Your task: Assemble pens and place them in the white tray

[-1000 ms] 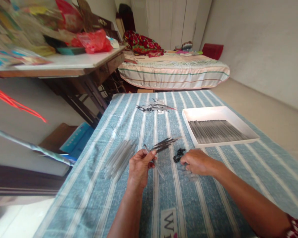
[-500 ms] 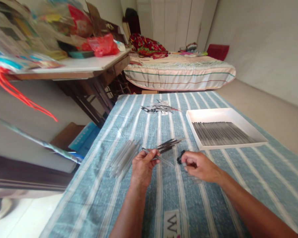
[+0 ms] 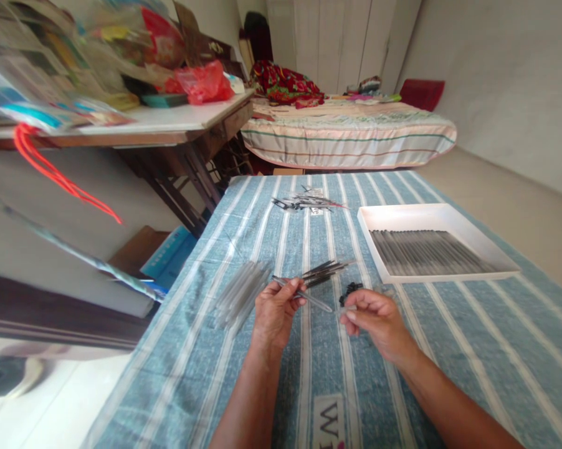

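Note:
My left hand [image 3: 277,308] pinches a slim translucent grey pen barrel [image 3: 319,304] with a dark core, its free end pointing right. Facing that end, my right hand [image 3: 372,317] is closed, thumb against fingers, on a small pale piece too blurred to name. Just behind the right fingers lies a little heap of small black parts [image 3: 351,289]. A bundle of translucent grey tubes [image 3: 242,293] rests left of my left hand. Beyond both hands, thin dark pen refills [image 3: 326,273] lie in a loose bunch.
To the right stands a shallow white box [image 3: 367,215] holding a row of grey pens [image 3: 425,251]. Mixed dark slender pieces [image 3: 309,201] lie at the far end of the striped tablecloth [image 3: 281,240]. A cluttered side table [image 3: 169,128] stands left, a bed [image 3: 351,137] beyond.
My right hand has drawn back from the black parts and turned its pinched fingers toward the barrel's end. My left hand keeps its hold. The whole view has shifted slightly.

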`<state>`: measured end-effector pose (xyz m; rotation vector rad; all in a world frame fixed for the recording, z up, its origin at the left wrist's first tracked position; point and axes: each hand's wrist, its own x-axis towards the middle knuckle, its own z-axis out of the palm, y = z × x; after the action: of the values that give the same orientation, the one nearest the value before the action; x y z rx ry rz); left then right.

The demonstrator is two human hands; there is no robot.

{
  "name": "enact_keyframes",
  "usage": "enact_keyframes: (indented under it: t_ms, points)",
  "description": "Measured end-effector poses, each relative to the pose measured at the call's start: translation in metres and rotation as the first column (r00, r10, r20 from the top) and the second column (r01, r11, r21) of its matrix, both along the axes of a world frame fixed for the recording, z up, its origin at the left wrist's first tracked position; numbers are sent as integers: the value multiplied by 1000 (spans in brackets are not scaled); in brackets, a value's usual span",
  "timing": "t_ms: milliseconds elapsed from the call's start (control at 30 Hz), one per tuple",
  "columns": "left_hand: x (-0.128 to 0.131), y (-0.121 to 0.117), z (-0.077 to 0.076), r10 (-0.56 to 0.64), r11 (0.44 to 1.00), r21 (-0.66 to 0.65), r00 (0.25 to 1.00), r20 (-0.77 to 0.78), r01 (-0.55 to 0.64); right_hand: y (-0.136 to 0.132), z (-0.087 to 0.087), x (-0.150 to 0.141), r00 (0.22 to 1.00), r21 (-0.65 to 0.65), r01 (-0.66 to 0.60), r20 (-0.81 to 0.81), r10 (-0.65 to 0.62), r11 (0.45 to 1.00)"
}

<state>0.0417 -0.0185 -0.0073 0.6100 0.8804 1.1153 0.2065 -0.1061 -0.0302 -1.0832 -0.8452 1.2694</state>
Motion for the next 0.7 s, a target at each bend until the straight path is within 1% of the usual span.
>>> enact_keyframes:
  t_ms: [100,367,700]
  points:
    - [0,0,0,14,1000,3,1000,4,-14,-1,-2,-2,1000,2,-11,4,11,1000]
    - [0,-1,2,24,1000,9,1000,14,-24,-2,-3,-5,999,10,36,-21,-36,999]
    - [1,-2,4,6,1000,13,1000,-10,-6,-1,0,-12,1000,22,10,4,-10,1000]
